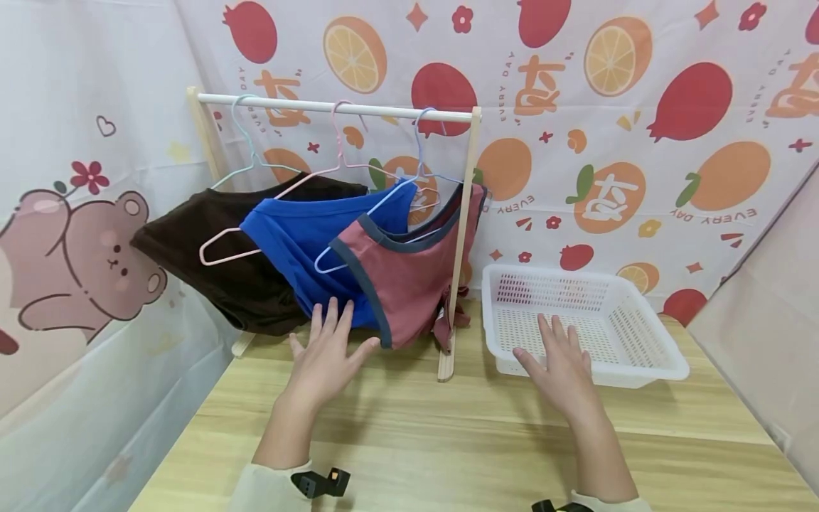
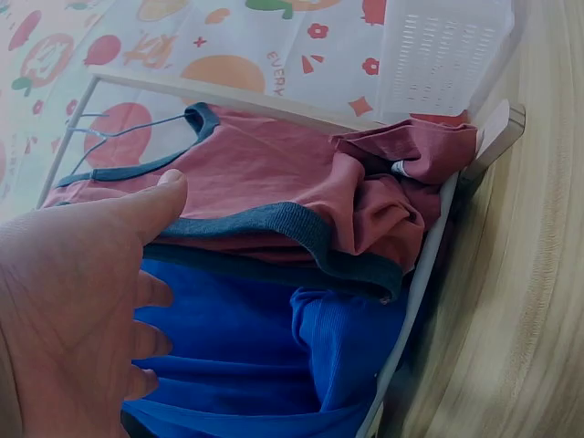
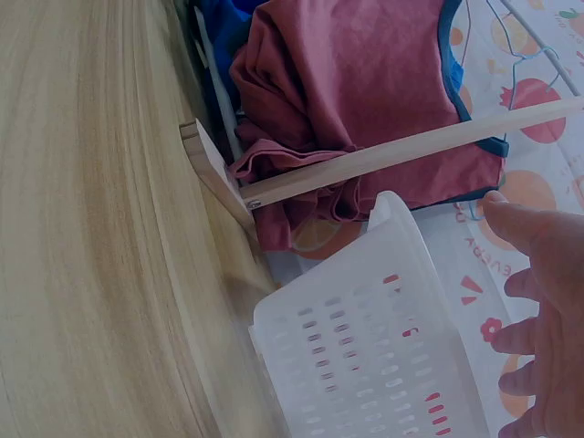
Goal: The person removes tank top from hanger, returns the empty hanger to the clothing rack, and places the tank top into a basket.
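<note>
Pale sleeves [image 1: 265, 491] lead to the left hand [image 1: 325, 361], fingers spread before the hanging blue top [image 1: 307, 222] and pink top [image 1: 409, 284], and the right hand [image 1: 563, 371], likewise spread, near the white basket [image 1: 640, 371]; a wooden post [image 1: 471, 163] stands between.

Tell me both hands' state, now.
Left hand: open, holding nothing, near the blue garment.
Right hand: open, holding nothing, by the white basket.

the head view looks forward and down from farther back; both wrist views, close and tipped sideways, share the pink top [image 2: 265, 164].
</note>
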The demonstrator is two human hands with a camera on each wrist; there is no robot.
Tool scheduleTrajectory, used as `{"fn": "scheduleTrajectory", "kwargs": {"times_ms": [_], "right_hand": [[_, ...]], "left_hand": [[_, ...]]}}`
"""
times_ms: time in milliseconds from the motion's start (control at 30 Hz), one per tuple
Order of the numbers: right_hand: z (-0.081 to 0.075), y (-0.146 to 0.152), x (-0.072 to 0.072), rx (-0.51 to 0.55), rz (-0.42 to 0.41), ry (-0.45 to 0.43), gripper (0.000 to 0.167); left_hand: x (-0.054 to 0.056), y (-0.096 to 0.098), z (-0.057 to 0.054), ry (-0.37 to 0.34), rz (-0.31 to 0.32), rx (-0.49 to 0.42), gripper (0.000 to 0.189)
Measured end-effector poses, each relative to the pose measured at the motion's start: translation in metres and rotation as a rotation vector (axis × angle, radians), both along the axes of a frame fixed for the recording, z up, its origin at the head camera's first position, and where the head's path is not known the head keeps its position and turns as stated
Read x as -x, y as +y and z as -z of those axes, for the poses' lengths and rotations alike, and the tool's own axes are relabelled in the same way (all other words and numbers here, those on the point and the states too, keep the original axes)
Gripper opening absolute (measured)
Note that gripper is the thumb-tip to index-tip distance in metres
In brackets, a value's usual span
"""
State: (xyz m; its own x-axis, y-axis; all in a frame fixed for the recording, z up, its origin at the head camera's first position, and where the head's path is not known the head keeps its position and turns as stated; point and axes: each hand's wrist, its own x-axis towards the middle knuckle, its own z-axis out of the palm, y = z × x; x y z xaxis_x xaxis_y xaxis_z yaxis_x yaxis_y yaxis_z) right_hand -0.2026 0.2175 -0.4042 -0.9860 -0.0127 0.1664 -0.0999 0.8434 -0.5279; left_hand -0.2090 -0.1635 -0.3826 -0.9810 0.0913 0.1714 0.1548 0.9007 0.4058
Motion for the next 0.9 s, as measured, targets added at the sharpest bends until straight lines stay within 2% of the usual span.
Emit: {"fn": "scheduleTrajectory", "kwargs": {"times_ms": [467, 700, 900], "right_hand": [[0.002, -0.006, -0.001, 0.007, -0.021, 0.019, 0.085], [0.002, -0.013, -0.001, 0.064, -0.057, 0.061, 0.085], [0.002, -0.028, 0.001, 0.142, -0.112, 0.111, 0.082]], "left_hand": [[-0.001, 0.002, 0.001, -0.002, 0.003, -0.015, 0.091], [-0.004, 0.010, -0.004, 0.057, 0.012, -0.044, 0.081], [-0.007, 0.013, -0.008, 0.134, 0.001, -0.083, 0.081]]}}
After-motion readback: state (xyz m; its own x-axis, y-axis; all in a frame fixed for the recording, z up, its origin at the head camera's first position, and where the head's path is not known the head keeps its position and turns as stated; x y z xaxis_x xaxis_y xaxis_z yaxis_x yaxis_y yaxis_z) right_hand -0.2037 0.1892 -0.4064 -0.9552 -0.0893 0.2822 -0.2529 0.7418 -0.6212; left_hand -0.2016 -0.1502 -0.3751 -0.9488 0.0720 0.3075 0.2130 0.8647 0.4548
